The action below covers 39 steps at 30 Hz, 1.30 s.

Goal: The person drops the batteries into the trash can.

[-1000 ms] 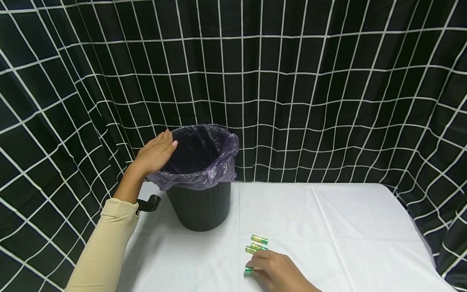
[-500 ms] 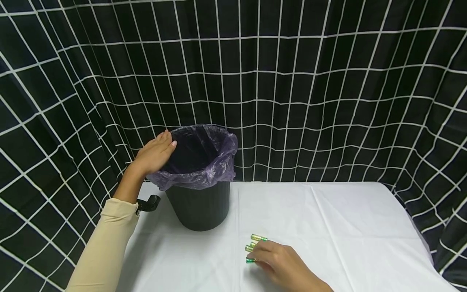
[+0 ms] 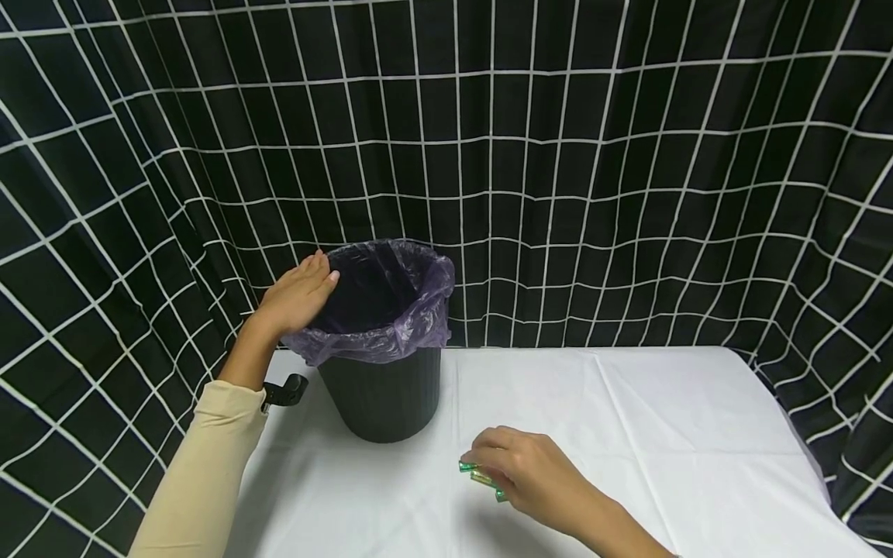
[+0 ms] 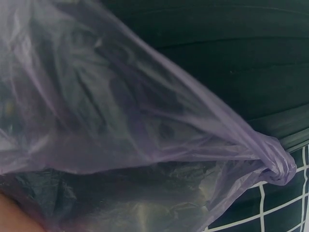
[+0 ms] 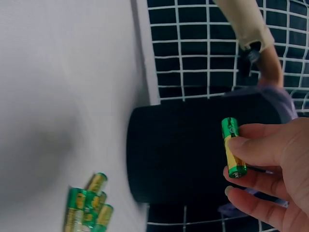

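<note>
Currently, the right hand point(image 3: 523, 469) slants above the table point(image 3: 572, 403), its fingers and thumb pinching a green-and-gold battery point(image 5: 232, 147); more batteries point(image 5: 89, 205) lie below. The left hand point(image 3: 296, 293), arm outstretched, rests on the lined bin point(image 3: 391, 399), fingers extended together.

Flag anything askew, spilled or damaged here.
Only minor: the purple liner hangs unevenly over the bin, with a twisted bunch at its edge in the left wrist view, so it looks loosely fitted. The battery in the right hand shows no visible damage; no spill is visible.
</note>
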Each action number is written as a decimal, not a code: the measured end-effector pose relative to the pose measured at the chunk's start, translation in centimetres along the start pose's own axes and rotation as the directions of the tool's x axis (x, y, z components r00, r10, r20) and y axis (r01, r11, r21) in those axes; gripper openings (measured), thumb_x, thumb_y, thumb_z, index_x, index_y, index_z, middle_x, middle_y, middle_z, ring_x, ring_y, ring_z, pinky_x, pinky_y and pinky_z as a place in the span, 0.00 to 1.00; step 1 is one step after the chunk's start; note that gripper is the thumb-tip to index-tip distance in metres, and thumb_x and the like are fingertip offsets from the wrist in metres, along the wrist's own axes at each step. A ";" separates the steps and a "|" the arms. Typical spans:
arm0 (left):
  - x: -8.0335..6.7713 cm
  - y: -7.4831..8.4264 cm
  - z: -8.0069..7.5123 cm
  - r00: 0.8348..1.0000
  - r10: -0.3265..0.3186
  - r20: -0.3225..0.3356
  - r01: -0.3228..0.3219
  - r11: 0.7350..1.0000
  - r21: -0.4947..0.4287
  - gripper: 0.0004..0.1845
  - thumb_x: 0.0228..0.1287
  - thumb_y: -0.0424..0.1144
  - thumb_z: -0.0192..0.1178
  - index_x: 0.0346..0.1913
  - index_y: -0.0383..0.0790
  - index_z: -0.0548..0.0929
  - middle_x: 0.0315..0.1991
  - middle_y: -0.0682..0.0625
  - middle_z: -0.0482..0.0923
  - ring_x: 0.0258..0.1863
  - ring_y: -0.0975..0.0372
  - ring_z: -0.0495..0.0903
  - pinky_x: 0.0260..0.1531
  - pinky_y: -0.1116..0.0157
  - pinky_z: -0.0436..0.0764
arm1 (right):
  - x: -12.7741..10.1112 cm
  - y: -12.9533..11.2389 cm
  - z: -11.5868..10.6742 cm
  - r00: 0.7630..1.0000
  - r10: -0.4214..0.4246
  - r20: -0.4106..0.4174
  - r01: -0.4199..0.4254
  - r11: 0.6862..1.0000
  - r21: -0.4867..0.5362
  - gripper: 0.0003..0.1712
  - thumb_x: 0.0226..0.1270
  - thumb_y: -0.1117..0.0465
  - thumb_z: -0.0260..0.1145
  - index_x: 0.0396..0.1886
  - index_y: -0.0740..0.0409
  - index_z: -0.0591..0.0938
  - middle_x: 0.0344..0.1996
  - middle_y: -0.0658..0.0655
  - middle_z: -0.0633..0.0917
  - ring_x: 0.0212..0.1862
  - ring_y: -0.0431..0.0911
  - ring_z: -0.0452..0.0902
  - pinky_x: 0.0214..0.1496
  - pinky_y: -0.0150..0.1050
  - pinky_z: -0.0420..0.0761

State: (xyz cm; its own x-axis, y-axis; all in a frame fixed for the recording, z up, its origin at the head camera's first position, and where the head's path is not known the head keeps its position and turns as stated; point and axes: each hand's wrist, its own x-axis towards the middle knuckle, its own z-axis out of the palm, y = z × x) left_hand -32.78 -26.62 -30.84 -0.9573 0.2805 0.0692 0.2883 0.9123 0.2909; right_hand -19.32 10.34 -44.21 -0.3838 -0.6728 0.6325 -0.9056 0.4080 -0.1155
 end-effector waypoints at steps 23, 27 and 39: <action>-0.2 0.1 -0.2 1.000 -0.016 0.008 0.015 1.000 0.006 0.36 0.84 0.52 0.24 0.78 0.24 0.41 0.81 0.33 0.34 0.80 0.43 0.34 0.78 0.47 0.38 | 6.2 0.3 -3.6 0.993 -0.120 -0.004 0.119 0.989 -0.084 0.12 0.56 0.71 0.77 0.39 0.54 0.90 0.35 0.46 0.87 0.37 0.38 0.84 0.37 0.31 0.84; -0.1 0.1 -0.1 1.000 -0.010 0.003 0.010 1.000 0.009 0.36 0.84 0.52 0.24 0.78 0.24 0.41 0.81 0.32 0.35 0.80 0.43 0.34 0.78 0.48 0.38 | 7.3 0.3 -4.2 0.991 -0.133 0.002 0.133 0.988 -0.083 0.11 0.58 0.70 0.76 0.40 0.55 0.90 0.35 0.46 0.87 0.36 0.38 0.84 0.37 0.30 0.84; 0.0 0.2 -0.1 1.000 0.011 0.002 -0.011 1.000 0.003 0.35 0.84 0.50 0.25 0.77 0.22 0.43 0.80 0.31 0.35 0.80 0.42 0.35 0.78 0.47 0.39 | 10.8 0.3 -5.3 0.978 -0.208 0.017 0.208 0.973 -0.101 0.08 0.60 0.69 0.75 0.38 0.56 0.90 0.34 0.47 0.88 0.37 0.39 0.85 0.37 0.29 0.83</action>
State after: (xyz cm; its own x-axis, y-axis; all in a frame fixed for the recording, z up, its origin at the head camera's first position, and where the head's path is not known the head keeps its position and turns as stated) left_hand -32.72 -26.47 -30.68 -0.9542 0.2910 0.0701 0.2986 0.9101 0.2872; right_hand -22.83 6.48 -33.37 -0.1903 -0.7531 0.6298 -0.9429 0.3189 0.0964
